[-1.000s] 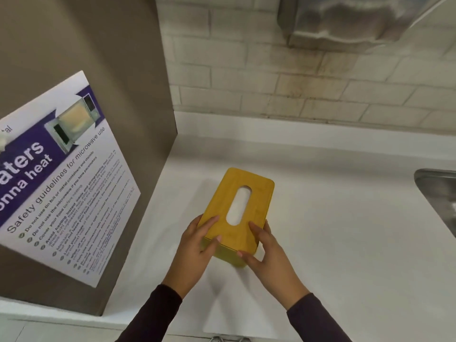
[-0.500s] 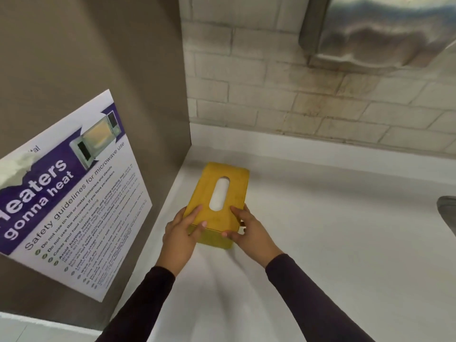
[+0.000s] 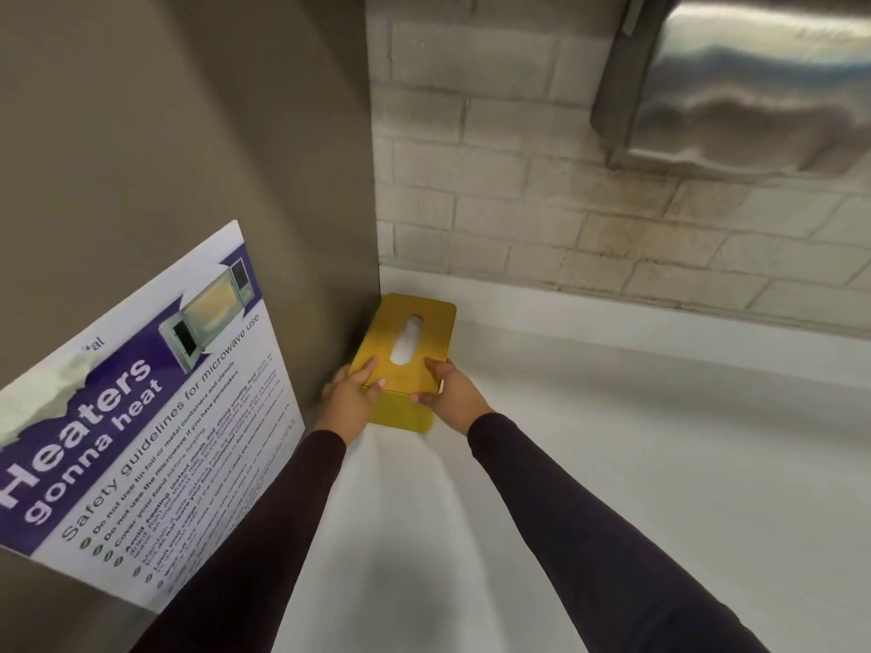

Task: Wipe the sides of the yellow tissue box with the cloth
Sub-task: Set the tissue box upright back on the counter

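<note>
The yellow tissue box (image 3: 426, 322), with an oval slot in its lid, sits on the white counter (image 3: 660, 464) in the back left corner, against the brown side panel and close to the rear upstand. My left hand (image 3: 351, 398) grips its near left corner, fingers over the lid. On the near right corner my right hand (image 3: 452, 388) holds it the same way. No cloth is in view.
A brown panel (image 3: 188, 157) with a microwave safety poster (image 3: 141, 417) walls off the left. Pale brick (image 3: 542, 205) runs behind the counter. A steel dispenser (image 3: 754, 77) hangs on the wall at the upper right.
Both hands have slid the box away from me and to the left, from the middle of the counter into the back corner. The sink at the right has left the view.
</note>
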The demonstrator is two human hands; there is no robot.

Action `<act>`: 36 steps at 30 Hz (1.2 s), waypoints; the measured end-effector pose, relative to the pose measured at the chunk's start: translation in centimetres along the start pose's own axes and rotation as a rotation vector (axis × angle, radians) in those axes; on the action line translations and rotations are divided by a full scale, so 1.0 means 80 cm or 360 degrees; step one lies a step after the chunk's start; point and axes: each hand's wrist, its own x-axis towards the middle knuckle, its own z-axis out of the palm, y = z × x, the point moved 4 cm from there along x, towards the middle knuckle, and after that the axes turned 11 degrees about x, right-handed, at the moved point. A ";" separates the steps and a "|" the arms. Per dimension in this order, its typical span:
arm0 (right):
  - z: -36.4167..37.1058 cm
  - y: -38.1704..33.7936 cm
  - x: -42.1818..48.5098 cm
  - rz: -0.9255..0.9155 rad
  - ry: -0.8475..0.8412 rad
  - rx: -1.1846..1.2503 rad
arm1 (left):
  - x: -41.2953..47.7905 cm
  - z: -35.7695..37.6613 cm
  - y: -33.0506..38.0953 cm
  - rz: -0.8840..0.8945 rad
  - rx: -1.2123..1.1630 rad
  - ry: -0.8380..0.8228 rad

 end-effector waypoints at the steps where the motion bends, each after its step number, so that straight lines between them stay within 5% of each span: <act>1: 0.000 -0.001 0.003 0.0001 0.0000 -0.0013 | 0.003 -0.001 0.003 0.0002 -0.0028 0.0007; 3: -0.001 -0.002 0.007 -0.0015 0.0029 -0.0155 | 0.010 -0.003 0.008 0.0001 -0.0126 0.0031; 9: -0.007 -0.011 0.014 -0.0345 0.0165 -0.1393 | 0.043 -0.010 0.017 -0.0111 -0.0334 0.0018; 13: -0.007 -0.010 0.004 -0.0412 0.0146 -0.1563 | 0.058 0.005 0.025 -0.0591 -0.0563 0.0039; 19: 0.004 -0.001 -0.007 -0.0384 0.0083 -0.1537 | 0.098 0.009 0.054 -0.0646 -0.0501 0.0072; 24: -0.014 -0.005 0.011 -0.0498 -0.0163 -0.0999 | 0.119 0.009 0.074 -0.0257 -0.1092 -0.0075; 26: -0.037 0.000 0.014 -0.0561 0.0055 -0.1012 | 0.113 0.006 0.075 -0.0066 -0.1006 -0.0058; 29: -0.093 0.031 0.011 -0.0224 0.0465 -0.1048 | 0.082 0.006 0.057 0.0135 -0.0652 0.0033; 36: -0.120 0.050 0.013 -0.0121 0.0426 -0.0588 | 0.054 0.028 0.026 0.0169 -0.0432 0.0195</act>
